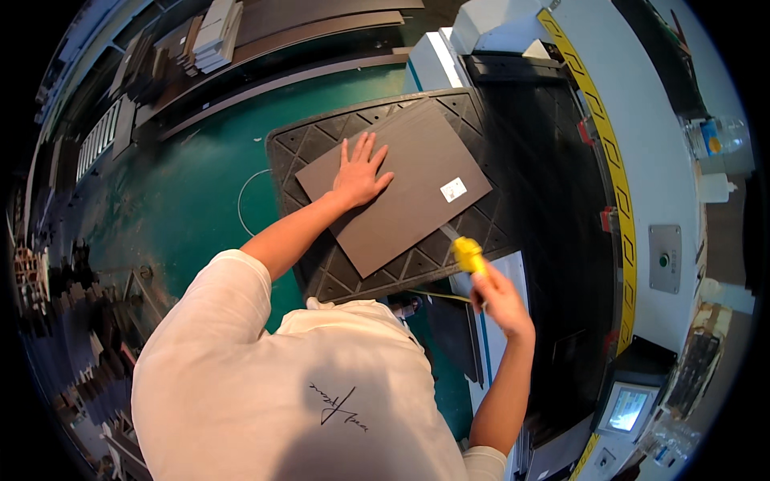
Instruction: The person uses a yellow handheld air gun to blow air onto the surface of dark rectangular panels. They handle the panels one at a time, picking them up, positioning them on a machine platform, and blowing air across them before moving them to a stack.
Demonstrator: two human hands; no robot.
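My left hand [361, 172] lies flat with spread fingers on a brown rectangular panel [405, 212]. The panel has a white label [453, 190] near its right corner, and lies at an angle on a black platform [329, 286] with a raised diamond pattern. Other panel edges show along its far side, so it seems to lie on a stack. Just off the panel's near right edge, my right hand [501, 302] grips a yellow air blow gun [468, 255]. Its thin nozzle points toward the panel, and a yellowish hose [441, 297] runs left from near the hand.
Along the right runs a machine with a dark conveyor bed [545, 200], a yellow-and-black striped rail [613, 168], a button plate [664, 258] and a screen [628, 407]. Boards [273, 44] lie stacked across the green floor [176, 172]. A thin cable [241, 200] loops left of the platform.
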